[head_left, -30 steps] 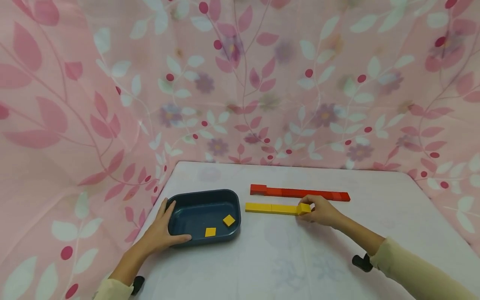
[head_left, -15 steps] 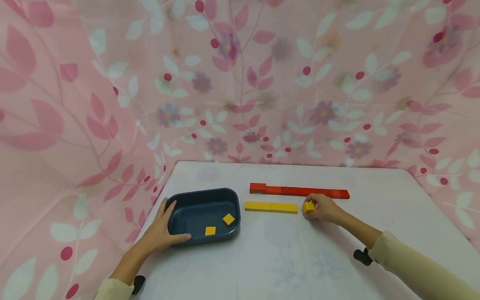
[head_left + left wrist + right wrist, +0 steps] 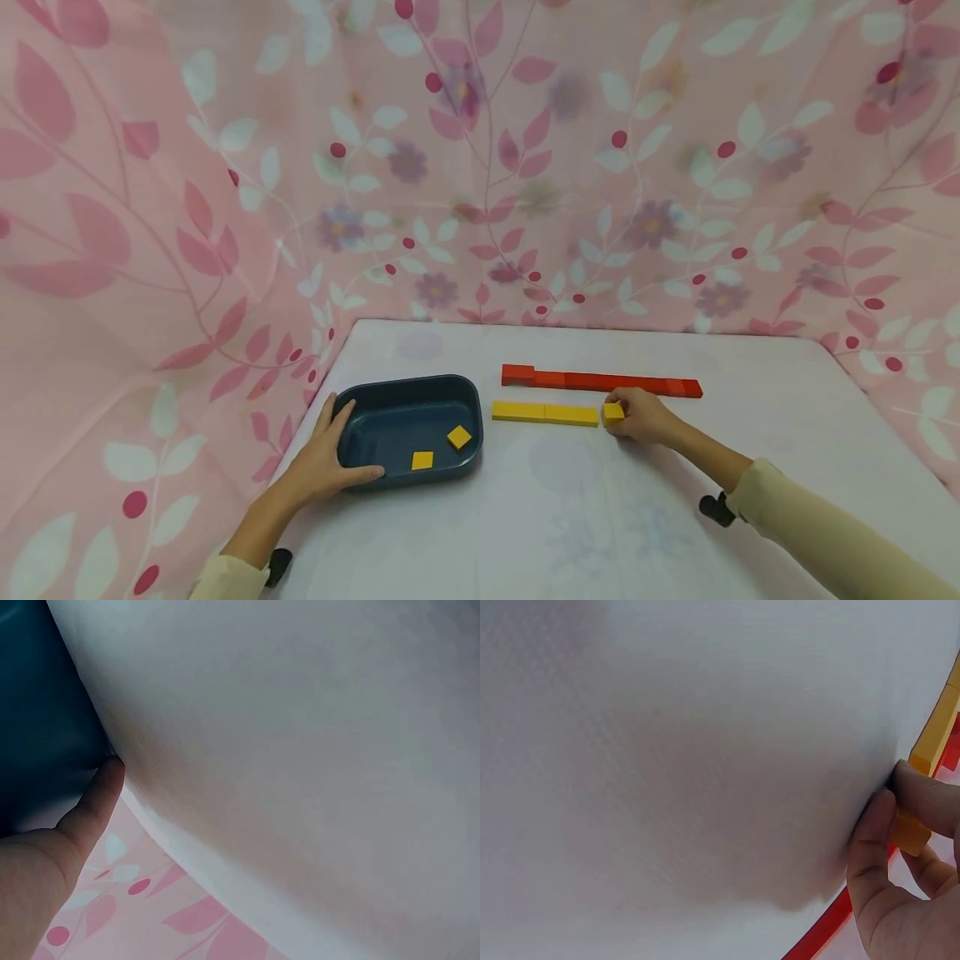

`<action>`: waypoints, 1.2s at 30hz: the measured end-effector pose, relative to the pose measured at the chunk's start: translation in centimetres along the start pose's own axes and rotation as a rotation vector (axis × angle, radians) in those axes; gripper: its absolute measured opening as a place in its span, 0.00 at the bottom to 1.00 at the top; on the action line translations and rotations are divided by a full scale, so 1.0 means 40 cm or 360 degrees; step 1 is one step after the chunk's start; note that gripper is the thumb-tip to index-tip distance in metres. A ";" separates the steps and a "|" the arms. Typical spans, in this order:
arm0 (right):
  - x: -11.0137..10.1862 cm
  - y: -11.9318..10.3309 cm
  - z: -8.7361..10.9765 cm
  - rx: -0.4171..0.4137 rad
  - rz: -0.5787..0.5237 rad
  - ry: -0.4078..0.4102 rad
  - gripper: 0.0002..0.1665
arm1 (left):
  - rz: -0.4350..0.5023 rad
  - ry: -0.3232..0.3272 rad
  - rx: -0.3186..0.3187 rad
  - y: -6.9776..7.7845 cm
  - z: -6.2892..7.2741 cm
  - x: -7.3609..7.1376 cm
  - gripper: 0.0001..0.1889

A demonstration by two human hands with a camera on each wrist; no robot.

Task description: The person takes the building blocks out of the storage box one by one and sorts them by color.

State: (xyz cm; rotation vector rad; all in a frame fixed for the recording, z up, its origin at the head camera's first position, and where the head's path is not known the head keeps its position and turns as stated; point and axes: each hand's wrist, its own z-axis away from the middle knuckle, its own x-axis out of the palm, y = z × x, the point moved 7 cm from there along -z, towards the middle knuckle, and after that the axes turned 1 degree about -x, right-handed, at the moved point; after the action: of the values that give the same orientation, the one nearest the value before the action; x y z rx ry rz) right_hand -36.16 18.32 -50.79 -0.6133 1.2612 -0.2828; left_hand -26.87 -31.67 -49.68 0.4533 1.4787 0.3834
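A dark blue rectangular dish (image 3: 408, 480) stands at the table's left, with two flat yellow squares (image 3: 459, 437) inside it. My left hand (image 3: 318, 458) holds its left end, the thumb along the near rim and fingers at the far-left corner. In the left wrist view the thumb (image 3: 97, 799) touches the dish's wall. My right hand (image 3: 647, 418) pinches a small yellow block (image 3: 613, 413) just beyond the right end of a row of yellow blocks (image 3: 545, 413), a narrow gap apart. The right wrist view has that block (image 3: 910, 834) between thumb and fingers.
Behind the yellow row runs a longer line of red blocks (image 3: 600, 382), with a raised red block (image 3: 517, 375) at its left end. White cloth covers the table (image 3: 555, 517). A pink floral curtain (image 3: 480, 167) hangs behind and at the left.
A second ago the yellow block was at the row's right end, overlapping it in view. My right hand has shifted it right and turned it. The left hand and dish stay put.
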 end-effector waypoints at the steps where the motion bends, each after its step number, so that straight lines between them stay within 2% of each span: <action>1: -0.001 0.000 -0.003 -0.0003 -0.0005 0.0005 0.24 | 0.0001 0.0008 0.0001 0.001 -0.002 -0.002 0.67; 9: 0.016 0.012 -0.007 0.0025 -0.0035 -0.0036 0.23 | 0.0015 -0.0039 -0.0026 0.002 0.001 0.006 0.66; 14: 0.013 0.007 -0.009 -0.0023 -0.0026 -0.0017 0.22 | 0.0002 -0.0026 -0.0025 0.001 -0.001 0.006 0.66; 28: 0.019 0.002 -0.017 -0.0034 -0.0015 -0.0018 0.28 | 0.0015 -0.0015 -0.0035 -0.002 0.002 0.000 0.66; 32: 0.003 -0.005 -0.009 -0.0013 0.0015 -0.0014 0.36 | 0.0017 0.0000 -0.0018 -0.001 -0.001 -0.001 0.66; 34: -0.017 -0.018 0.001 -0.0028 0.0048 0.0037 0.42 | 0.0020 0.0000 -0.0010 0.001 -0.001 -0.001 0.66; 36: -0.042 -0.047 0.013 -0.0103 0.0104 0.0113 0.50 | 0.0018 -0.0001 -0.0009 0.001 -0.001 -0.002 0.66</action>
State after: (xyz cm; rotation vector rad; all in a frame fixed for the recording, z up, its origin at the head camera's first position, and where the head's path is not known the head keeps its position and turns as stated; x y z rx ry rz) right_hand -35.93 17.84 -48.27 -0.6208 1.3600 -0.2117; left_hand -26.91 -31.70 -49.60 0.4574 1.4743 0.3966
